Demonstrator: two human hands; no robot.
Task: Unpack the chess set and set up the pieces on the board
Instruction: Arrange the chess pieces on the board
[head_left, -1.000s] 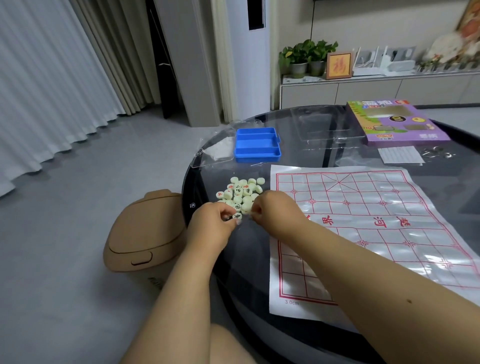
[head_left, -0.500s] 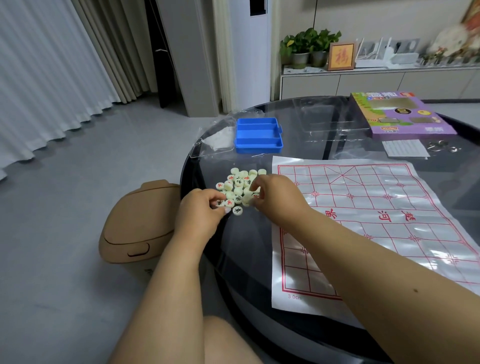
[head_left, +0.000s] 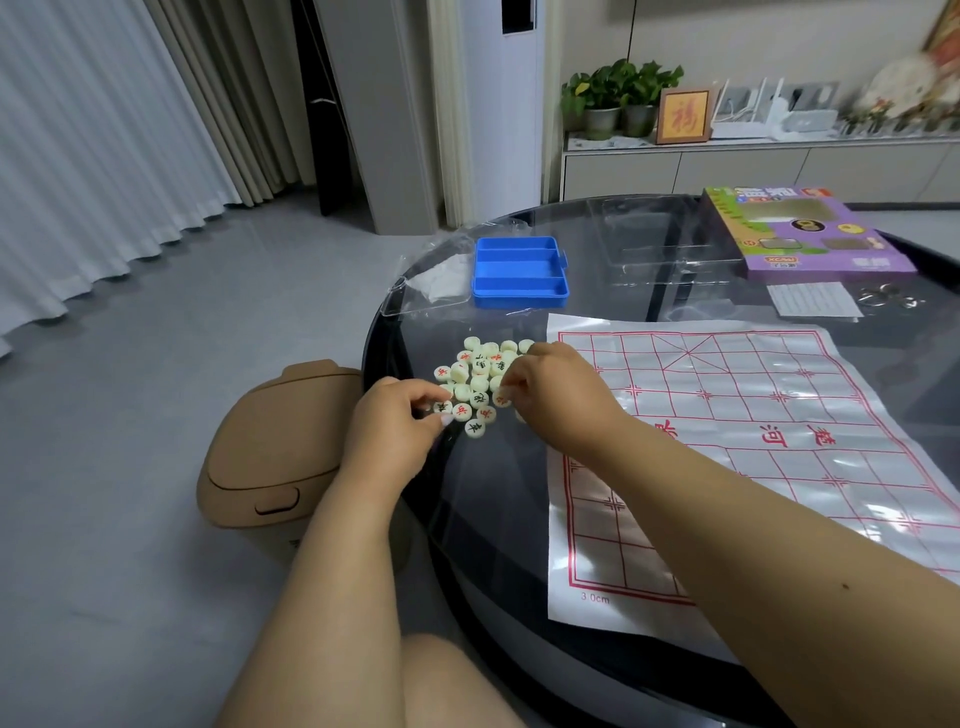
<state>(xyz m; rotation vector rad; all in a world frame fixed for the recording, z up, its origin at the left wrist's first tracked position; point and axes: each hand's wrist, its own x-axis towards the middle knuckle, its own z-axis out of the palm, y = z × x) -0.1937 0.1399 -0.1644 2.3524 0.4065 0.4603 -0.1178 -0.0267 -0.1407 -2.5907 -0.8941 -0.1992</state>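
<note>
A pile of small pale round chess pieces with red and black characters lies on the dark glass table, just left of the white board sheet with red grid lines. My left hand is at the pile's near left edge and pinches one piece between thumb and fingertip. My right hand reaches in from the right across the board's corner, its curled fingertips pinching a red-marked piece at the pile's right side. No pieces stand on the board.
An empty blue tray sits behind the pile, with clear plastic packaging to its left. The purple game box, a paper slip and some metal rings are at the back right. A tan bin stands on the floor by the round table's edge.
My hands were together at the pile's near edge; they have drawn apart, the right going up into the pile's right side. The view has shifted a little.
</note>
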